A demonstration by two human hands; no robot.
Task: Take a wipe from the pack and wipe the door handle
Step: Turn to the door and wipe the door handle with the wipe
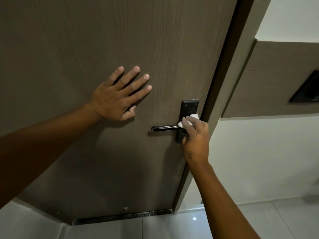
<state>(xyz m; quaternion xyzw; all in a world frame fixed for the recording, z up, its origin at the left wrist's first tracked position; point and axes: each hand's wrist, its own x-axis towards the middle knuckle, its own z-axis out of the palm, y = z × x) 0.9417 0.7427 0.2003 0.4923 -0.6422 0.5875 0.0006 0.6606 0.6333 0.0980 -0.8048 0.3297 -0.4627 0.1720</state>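
A black lever door handle (pixel 164 128) on a black backplate (pixel 189 107) sits near the right edge of a brown wood-grain door (pixel 86 40). My right hand (pixel 196 137) is closed around a crumpled white wipe (pixel 187 120), pressed against the handle's base where the lever meets the backplate. The hand covers the lower part of the backplate. My left hand (pixel 119 97) lies flat on the door to the left of the handle, fingers spread, holding nothing. The wipe pack is out of sight.
The door frame (pixel 224 100) runs diagonally right of the handle. Beyond it is a white wall with a brown panel (pixel 276 75) bearing a black switch plate (pixel 307 90). Glossy white floor tiles (pixel 155 228) lie below the door's dark threshold.
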